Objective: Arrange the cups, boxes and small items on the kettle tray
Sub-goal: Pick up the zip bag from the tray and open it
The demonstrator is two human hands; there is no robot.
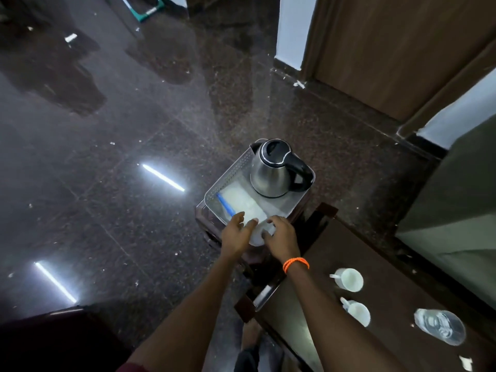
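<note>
A grey kettle tray [228, 178] stands on a small dark stand, with a steel kettle [273, 170] at its far end. A white sheet with a blue strip [236, 200] lies in the tray's near half. At the tray's near edge my right hand [281, 236] grips a white saucer or cup [257, 236], largely hidden by the fingers. My left hand [236, 234] rests beside it with fingers spread, touching the white piece. Two white cups [349, 279] [358, 312] and a clear glass tumbler [440, 327] stand on the brown table at right.
The brown table [322, 304] runs from the tray stand toward the lower right. A grey-green sofa [456, 210] lies beyond it. Dark glossy floor [120, 157] spreads to the left. A wooden door [389, 49] is at the upper right.
</note>
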